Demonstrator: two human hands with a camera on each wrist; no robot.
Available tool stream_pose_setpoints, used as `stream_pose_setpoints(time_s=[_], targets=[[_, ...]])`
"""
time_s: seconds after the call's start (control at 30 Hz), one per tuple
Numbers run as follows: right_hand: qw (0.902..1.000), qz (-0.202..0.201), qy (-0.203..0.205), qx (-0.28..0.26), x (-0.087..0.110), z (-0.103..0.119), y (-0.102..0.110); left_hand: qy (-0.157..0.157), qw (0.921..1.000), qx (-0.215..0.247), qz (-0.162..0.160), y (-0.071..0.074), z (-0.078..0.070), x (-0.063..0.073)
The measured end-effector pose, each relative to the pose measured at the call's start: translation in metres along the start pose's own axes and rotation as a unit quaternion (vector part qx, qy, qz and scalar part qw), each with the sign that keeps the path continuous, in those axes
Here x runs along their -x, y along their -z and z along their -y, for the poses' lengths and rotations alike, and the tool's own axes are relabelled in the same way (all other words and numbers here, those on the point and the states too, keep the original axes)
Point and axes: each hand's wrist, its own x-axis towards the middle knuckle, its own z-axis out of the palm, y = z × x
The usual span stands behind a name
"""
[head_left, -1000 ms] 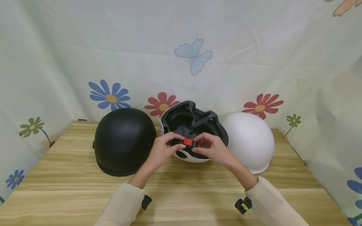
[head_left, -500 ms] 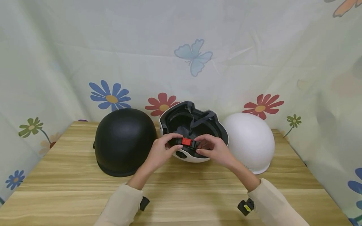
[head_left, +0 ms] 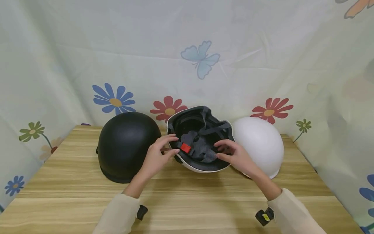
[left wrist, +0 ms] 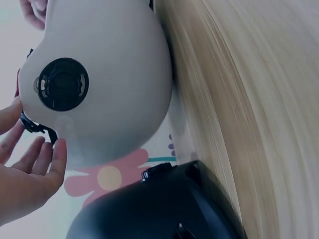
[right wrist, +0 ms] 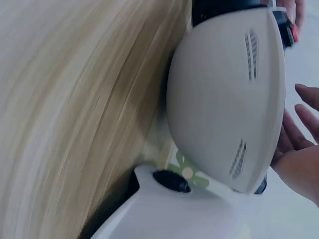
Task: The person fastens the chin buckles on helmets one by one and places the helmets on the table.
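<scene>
An upturned white helmet (head_left: 204, 170) with a black lining stands between two others in the head view. Its chin strap's red buckle (head_left: 185, 148) lies inside by the left rim, joined to a black clip. My left hand (head_left: 156, 154) is at that left rim beside the buckle, thumb and fingers apart. In the left wrist view its fingertips (left wrist: 60, 149) are right at the helmet's edge and a black strap. My right hand (head_left: 237, 156) is over the right rim with its fingers spread. A dark grey strap (head_left: 211, 130) hangs across the helmet's far side.
A black helmet (head_left: 129, 146) sits dome-up on the left of the wooden table (head_left: 187, 201). A plain white helmet (head_left: 261, 143) sits dome-up on the right, close against the middle one. A patterned cloth (head_left: 134, 58) hangs behind the table.
Both hands have let go of the buckle and moved apart, left and right. The buckle has dropped into the helmet's left side. The helmet has tilted slightly and shows more of its inside.
</scene>
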Motion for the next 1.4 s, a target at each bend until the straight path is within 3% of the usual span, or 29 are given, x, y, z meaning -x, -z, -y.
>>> stream_pose_setpoints(time_s=[0.33,0.57,0.93,1.2,1.4], targets=[[0.9973,-0.031,-0.06,0.027,0.008,-0.006,0.027,0.021,0.9997,0.006,0.006,0.01,0.007,-0.001],[0.9959,-0.048,-0.057,0.052,0.01,-0.014,0.035,0.021,0.9998,-0.001,0.002,0.015,0.013,-0.003],[0.9977,-0.033,-0.051,0.03,0.012,-0.016,0.037,0.025,0.9996,-0.008,0.001,0.018,0.018,-0.002],[0.9962,-0.05,-0.055,0.045,0.01,-0.015,0.038,0.029,0.9996,0.001,0.005,0.019,0.019,-0.003],[0.9973,-0.031,-0.066,0.01,0.008,-0.017,0.039,0.031,0.9995,0.005,0.007,0.02,0.019,-0.003]])
